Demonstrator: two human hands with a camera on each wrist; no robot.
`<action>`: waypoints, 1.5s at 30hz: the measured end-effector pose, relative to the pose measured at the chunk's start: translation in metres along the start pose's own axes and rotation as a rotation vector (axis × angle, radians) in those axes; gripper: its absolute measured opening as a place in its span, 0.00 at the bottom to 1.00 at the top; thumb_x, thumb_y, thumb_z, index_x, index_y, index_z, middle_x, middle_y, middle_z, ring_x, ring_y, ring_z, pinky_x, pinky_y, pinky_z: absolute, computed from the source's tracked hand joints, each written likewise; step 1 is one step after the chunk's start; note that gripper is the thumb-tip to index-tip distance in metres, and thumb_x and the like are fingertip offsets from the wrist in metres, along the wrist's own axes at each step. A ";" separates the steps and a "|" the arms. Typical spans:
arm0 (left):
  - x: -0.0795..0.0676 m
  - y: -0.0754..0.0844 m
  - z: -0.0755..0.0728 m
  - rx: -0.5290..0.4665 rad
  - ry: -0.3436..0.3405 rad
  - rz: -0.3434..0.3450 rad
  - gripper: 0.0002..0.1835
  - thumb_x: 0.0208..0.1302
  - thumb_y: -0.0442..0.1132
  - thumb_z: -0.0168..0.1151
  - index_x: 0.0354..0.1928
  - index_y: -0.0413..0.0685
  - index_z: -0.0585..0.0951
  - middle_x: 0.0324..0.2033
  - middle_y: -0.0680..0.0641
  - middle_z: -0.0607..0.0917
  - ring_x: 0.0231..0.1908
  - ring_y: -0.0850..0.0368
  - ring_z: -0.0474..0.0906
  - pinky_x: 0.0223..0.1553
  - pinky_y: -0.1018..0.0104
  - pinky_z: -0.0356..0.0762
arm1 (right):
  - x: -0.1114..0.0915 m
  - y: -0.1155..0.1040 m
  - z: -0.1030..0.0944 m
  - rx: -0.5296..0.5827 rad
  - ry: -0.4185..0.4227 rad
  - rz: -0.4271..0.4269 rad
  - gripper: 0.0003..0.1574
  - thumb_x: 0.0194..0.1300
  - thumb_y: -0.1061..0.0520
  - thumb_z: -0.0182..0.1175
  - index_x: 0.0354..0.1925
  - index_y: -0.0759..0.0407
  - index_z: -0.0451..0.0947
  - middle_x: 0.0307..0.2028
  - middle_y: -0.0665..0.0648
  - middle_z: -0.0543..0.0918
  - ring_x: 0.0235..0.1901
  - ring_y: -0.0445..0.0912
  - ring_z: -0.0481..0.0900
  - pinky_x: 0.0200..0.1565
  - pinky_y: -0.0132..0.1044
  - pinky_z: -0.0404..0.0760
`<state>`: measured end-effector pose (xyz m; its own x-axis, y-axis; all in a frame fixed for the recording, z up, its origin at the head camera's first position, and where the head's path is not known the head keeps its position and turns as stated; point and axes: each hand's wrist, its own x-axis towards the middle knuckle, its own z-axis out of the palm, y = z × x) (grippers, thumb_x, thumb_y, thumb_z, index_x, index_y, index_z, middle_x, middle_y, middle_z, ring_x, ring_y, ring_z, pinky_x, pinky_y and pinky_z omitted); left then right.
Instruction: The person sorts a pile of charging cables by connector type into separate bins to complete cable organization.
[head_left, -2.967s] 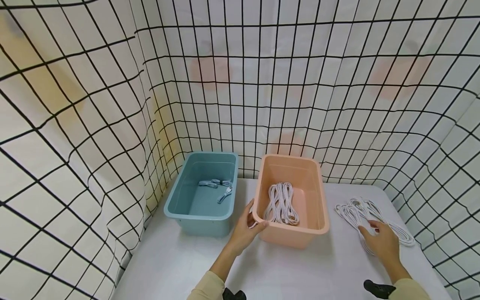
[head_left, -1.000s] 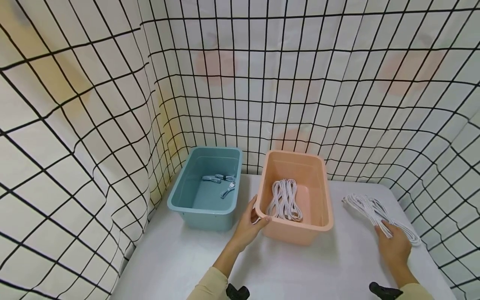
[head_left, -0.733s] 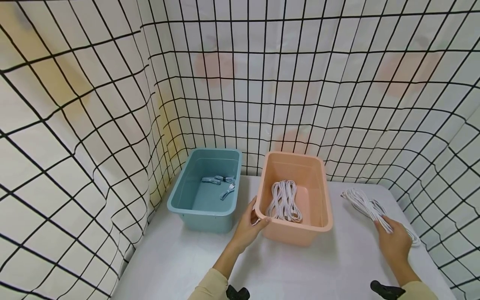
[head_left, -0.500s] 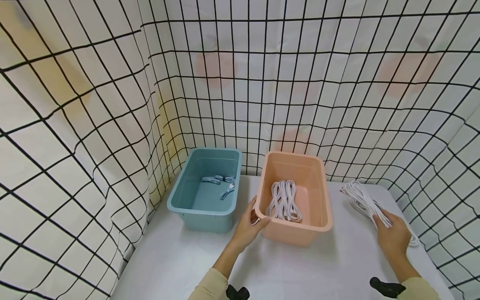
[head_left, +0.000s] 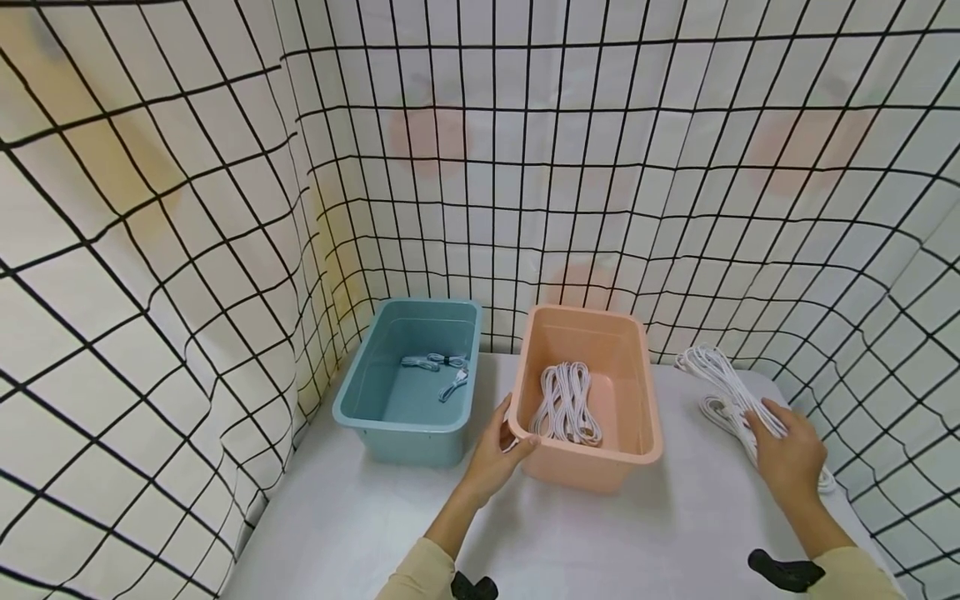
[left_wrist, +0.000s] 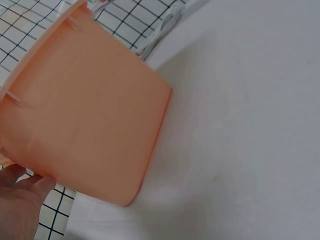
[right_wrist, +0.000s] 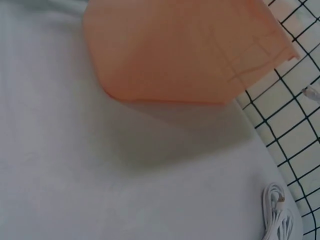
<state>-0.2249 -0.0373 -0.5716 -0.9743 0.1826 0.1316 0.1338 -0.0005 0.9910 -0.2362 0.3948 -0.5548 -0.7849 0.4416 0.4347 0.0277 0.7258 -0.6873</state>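
Observation:
At the front left corner of the orange bin [head_left: 588, 475], my left hand [head_left: 489, 462] grips the rim, thumb in front and fingers along the side. The left wrist view shows these fingers [left_wrist: 42, 187] against the bin's wall. Inside the bin lies a bundle of white cable [head_left: 566, 404]. To the right, my right hand [head_left: 791, 458] pinches a coiled white cable [head_left: 712, 367], its far loop raised off the table. Beneath it another white cable bundle [head_left: 723, 414] lies on the table, partly hidden by the hand; the right wrist view also shows this lower bundle [right_wrist: 276, 212].
A blue bin [head_left: 405, 442] stands left of the orange one, holding several short tied cables [head_left: 453, 385]. Black wire mesh [head_left: 495, 208] over white sheeting encloses the table [head_left: 360, 525] at the back and both sides.
My right hand has gone from reaching over the cable pile to holding one bundle, and has lifted its far end away from the bundle below. My left hand stays on the orange bin.

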 end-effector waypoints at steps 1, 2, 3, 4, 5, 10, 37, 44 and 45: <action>0.000 0.000 0.000 0.000 0.001 -0.001 0.45 0.70 0.41 0.69 0.82 0.54 0.56 0.74 0.35 0.65 0.69 0.38 0.69 0.60 0.46 0.76 | 0.001 -0.004 -0.001 0.006 0.001 -0.003 0.26 0.73 0.59 0.65 0.64 0.70 0.77 0.59 0.78 0.76 0.64 0.73 0.69 0.67 0.66 0.59; 0.000 0.000 0.000 0.001 0.000 -0.002 0.44 0.70 0.41 0.69 0.82 0.54 0.56 0.74 0.35 0.66 0.69 0.37 0.69 0.60 0.46 0.76 | 0.002 -0.008 -0.001 0.006 0.006 -0.010 0.26 0.73 0.59 0.65 0.64 0.70 0.77 0.60 0.78 0.77 0.64 0.73 0.70 0.67 0.66 0.59; -0.001 0.000 0.000 0.004 0.000 -0.004 0.44 0.70 0.41 0.69 0.82 0.54 0.56 0.74 0.35 0.66 0.69 0.38 0.69 0.60 0.46 0.75 | 0.004 -0.012 -0.001 0.012 0.017 -0.027 0.25 0.72 0.59 0.66 0.63 0.70 0.78 0.58 0.78 0.78 0.61 0.73 0.71 0.65 0.66 0.62; -0.001 0.000 0.000 0.006 0.000 -0.005 0.44 0.70 0.41 0.69 0.82 0.54 0.56 0.74 0.36 0.66 0.69 0.38 0.69 0.60 0.45 0.75 | 0.004 -0.016 -0.001 0.018 0.023 -0.038 0.25 0.71 0.60 0.66 0.62 0.70 0.78 0.56 0.78 0.79 0.60 0.73 0.72 0.63 0.66 0.64; -0.001 0.000 0.000 0.006 0.000 -0.006 0.44 0.70 0.41 0.69 0.82 0.54 0.56 0.74 0.36 0.66 0.69 0.38 0.69 0.60 0.45 0.75 | 0.006 -0.020 -0.002 0.023 0.031 -0.050 0.25 0.70 0.61 0.67 0.62 0.71 0.79 0.56 0.77 0.79 0.59 0.73 0.73 0.62 0.66 0.65; -0.001 0.001 0.000 0.005 0.000 -0.005 0.45 0.70 0.43 0.69 0.82 0.54 0.56 0.75 0.36 0.65 0.69 0.37 0.68 0.61 0.44 0.74 | 0.011 -0.041 -0.002 0.027 0.034 -0.055 0.25 0.70 0.62 0.68 0.62 0.71 0.79 0.57 0.75 0.80 0.60 0.71 0.74 0.62 0.64 0.68; 0.000 0.000 0.000 -0.002 0.003 -0.005 0.46 0.70 0.44 0.69 0.82 0.53 0.55 0.74 0.33 0.65 0.68 0.34 0.70 0.60 0.45 0.75 | 0.005 -0.117 0.030 0.110 0.074 -0.163 0.23 0.65 0.68 0.71 0.57 0.73 0.81 0.50 0.73 0.81 0.52 0.68 0.78 0.51 0.62 0.74; -0.001 0.000 0.001 0.011 0.007 -0.006 0.46 0.69 0.44 0.70 0.82 0.53 0.55 0.74 0.34 0.65 0.68 0.33 0.69 0.59 0.45 0.76 | 0.004 -0.130 0.043 0.163 0.092 -0.118 0.22 0.64 0.67 0.71 0.56 0.73 0.82 0.48 0.74 0.81 0.51 0.68 0.78 0.52 0.60 0.74; -0.001 0.000 0.001 0.015 0.008 -0.004 0.46 0.69 0.44 0.70 0.82 0.53 0.55 0.74 0.33 0.65 0.68 0.33 0.69 0.59 0.44 0.76 | 0.004 -0.132 0.045 0.171 0.095 -0.107 0.22 0.64 0.67 0.71 0.56 0.73 0.82 0.48 0.74 0.82 0.51 0.68 0.78 0.52 0.60 0.75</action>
<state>-0.2237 -0.0366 -0.5722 -0.9762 0.1750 0.1281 0.1327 0.0145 0.9911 -0.2704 0.2772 -0.4886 -0.7158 0.4202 0.5578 -0.1646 0.6746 -0.7196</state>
